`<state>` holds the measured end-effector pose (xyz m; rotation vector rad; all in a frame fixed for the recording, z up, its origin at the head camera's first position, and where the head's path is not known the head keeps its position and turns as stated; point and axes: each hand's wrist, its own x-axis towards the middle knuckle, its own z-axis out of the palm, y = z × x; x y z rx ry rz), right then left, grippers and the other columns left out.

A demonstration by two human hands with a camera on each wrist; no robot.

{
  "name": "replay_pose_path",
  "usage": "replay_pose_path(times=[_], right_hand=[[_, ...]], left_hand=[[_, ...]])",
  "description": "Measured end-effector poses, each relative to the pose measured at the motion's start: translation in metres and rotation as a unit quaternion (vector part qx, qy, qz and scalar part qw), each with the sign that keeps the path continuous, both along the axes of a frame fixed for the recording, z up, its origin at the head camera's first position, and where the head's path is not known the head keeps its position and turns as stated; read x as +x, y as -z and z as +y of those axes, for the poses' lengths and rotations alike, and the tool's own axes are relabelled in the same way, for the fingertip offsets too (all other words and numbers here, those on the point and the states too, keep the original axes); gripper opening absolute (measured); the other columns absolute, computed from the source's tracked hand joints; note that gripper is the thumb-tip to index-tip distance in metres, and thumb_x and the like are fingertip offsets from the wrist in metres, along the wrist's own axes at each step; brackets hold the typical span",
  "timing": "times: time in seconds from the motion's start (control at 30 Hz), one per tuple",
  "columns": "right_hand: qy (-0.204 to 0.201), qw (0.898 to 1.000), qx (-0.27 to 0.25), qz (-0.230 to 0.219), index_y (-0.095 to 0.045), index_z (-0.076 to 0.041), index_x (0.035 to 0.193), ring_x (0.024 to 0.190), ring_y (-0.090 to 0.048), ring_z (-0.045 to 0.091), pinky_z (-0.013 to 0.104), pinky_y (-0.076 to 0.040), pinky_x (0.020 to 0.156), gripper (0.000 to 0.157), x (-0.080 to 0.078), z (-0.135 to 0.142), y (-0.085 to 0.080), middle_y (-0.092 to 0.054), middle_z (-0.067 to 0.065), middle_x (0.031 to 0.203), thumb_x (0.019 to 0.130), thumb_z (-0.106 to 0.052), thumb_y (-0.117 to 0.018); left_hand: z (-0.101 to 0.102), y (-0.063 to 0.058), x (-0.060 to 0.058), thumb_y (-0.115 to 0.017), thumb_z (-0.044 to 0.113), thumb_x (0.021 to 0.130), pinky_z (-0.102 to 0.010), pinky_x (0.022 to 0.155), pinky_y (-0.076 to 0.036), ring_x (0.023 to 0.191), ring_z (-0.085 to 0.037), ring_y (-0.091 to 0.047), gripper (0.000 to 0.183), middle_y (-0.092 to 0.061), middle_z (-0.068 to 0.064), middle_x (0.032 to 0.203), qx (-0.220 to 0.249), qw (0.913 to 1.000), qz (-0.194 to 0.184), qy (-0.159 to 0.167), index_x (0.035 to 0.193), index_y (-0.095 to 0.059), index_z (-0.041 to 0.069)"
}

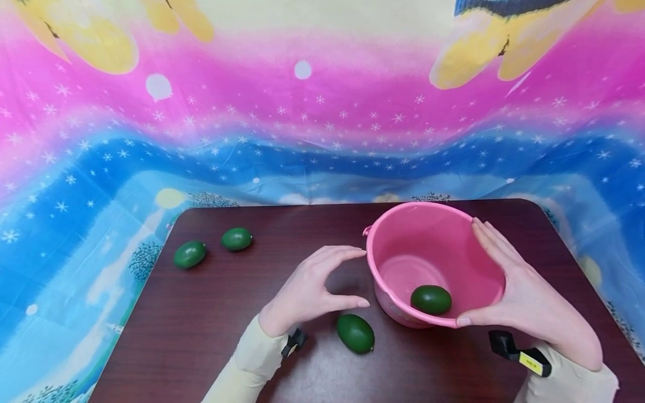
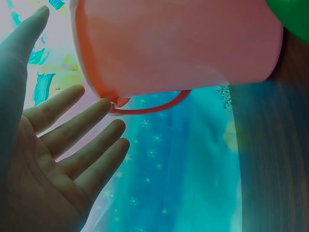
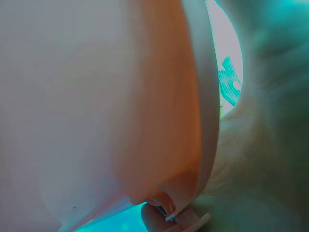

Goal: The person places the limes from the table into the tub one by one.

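Note:
A pink plastic bucket (image 1: 403, 268) stands on the right part of the table, its mouth facing up toward me. Inside, on the near side, lies a glossy dark green lime (image 1: 431, 300). My right hand (image 1: 524, 285) grips the bucket's right rim, thumb at the near edge and fingers along the far side; up close, the right wrist view shows the bucket wall (image 3: 96, 106) beside the palm. My left hand (image 1: 312, 285) is spread beside the bucket's left side, fingertips right at the rim, holding nothing. Another lime (image 1: 355, 333) lies on the table just below the left thumb.
Two more limes, one nearer the left edge (image 1: 190, 254) and one beside it (image 1: 237, 239), lie on the dark wooden table (image 1: 216, 324). A red handle (image 2: 159, 107) hangs at the bucket's side. Behind the table hangs a colourful printed cloth (image 1: 282, 117).

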<state>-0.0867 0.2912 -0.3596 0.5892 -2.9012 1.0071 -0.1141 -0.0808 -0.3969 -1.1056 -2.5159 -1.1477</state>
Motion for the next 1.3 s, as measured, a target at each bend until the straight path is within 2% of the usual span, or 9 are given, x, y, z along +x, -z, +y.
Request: replay_pose_path(times=[0.27,0.5,0.73,0.87,0.97,1.23,1.3], right_hand=[[-0.001,1.000,0.004,0.003,-0.013,-0.023,0.165,0.148,-0.016,0.041,0.032,-0.054,0.075,0.142,0.000,0.000,0.001,-0.013,0.005,0.169,0.056,-0.037,-0.102],[0.011,1.000,-0.001,-0.001,-0.014,-0.026,0.165,0.148,-0.018,0.038,0.033,-0.053,0.078,0.143,0.000,-0.001,-0.001,-0.014,0.003,0.168,0.054,-0.038,-0.103],[0.014,0.999,-0.031,-0.033,-0.011,-0.034,0.165,0.140,-0.024,0.041,0.030,-0.055,0.071,0.142,0.000,-0.004,-0.002,-0.017,0.005,0.166,0.057,-0.035,-0.102],[0.012,1.000,-0.011,-0.012,-0.012,-0.028,0.165,0.145,-0.021,0.039,0.037,-0.054,0.078,0.143,0.001,-0.003,-0.002,-0.016,0.004,0.167,0.055,-0.038,-0.103],[0.010,1.000,0.000,-0.005,-0.012,-0.026,0.165,0.148,-0.018,0.039,0.048,-0.055,0.079,0.143,0.001,-0.002,-0.001,-0.013,0.004,0.168,0.055,-0.039,-0.102],[0.004,1.000,0.003,-0.001,-0.012,-0.024,0.165,0.149,-0.015,0.039,0.050,-0.057,0.074,0.142,0.000,-0.001,0.000,-0.012,0.004,0.169,0.056,-0.039,-0.102],[0.002,1.000,0.003,-0.001,-0.012,-0.023,0.165,0.149,-0.014,0.040,0.057,-0.056,0.075,0.142,0.001,-0.001,0.000,-0.011,0.004,0.169,0.056,-0.039,-0.102]], left_hand=[[0.000,0.004,0.003,-0.080,0.064,0.078,-0.034,0.106,-0.043,0.128,-0.003,-0.047,0.078,-0.055,0.016,0.139,-0.014,0.9992,-0.035,-0.012,0.141,-0.057,0.023],[0.001,0.011,0.004,-0.076,0.068,0.079,-0.036,0.107,-0.043,0.127,-0.004,-0.048,0.079,-0.054,0.017,0.138,-0.038,0.9978,-0.055,-0.003,0.143,-0.055,0.027],[0.004,0.017,0.004,-0.075,0.070,0.078,-0.037,0.106,-0.044,0.127,-0.003,-0.048,0.081,-0.055,0.014,0.138,-0.053,0.9953,-0.081,0.002,0.144,-0.053,0.028],[0.006,0.022,0.004,-0.076,0.070,0.078,-0.037,0.106,-0.044,0.127,-0.004,-0.049,0.083,-0.056,0.013,0.138,-0.066,0.9935,-0.093,0.003,0.145,-0.053,0.027],[0.007,0.025,0.004,-0.078,0.068,0.077,-0.037,0.106,-0.044,0.126,-0.005,-0.050,0.083,-0.056,0.013,0.138,-0.075,0.9917,-0.104,0.007,0.145,-0.054,0.026],[0.011,0.037,0.000,-0.075,0.074,0.076,-0.036,0.105,-0.045,0.123,-0.007,-0.053,0.082,-0.059,0.015,0.134,-0.099,0.9853,-0.138,0.018,0.141,-0.058,0.027],[0.012,0.040,0.000,-0.074,0.074,0.076,-0.034,0.105,-0.045,0.121,-0.009,-0.055,0.081,-0.061,0.013,0.131,-0.104,0.9846,-0.138,0.027,0.138,-0.061,0.024]])
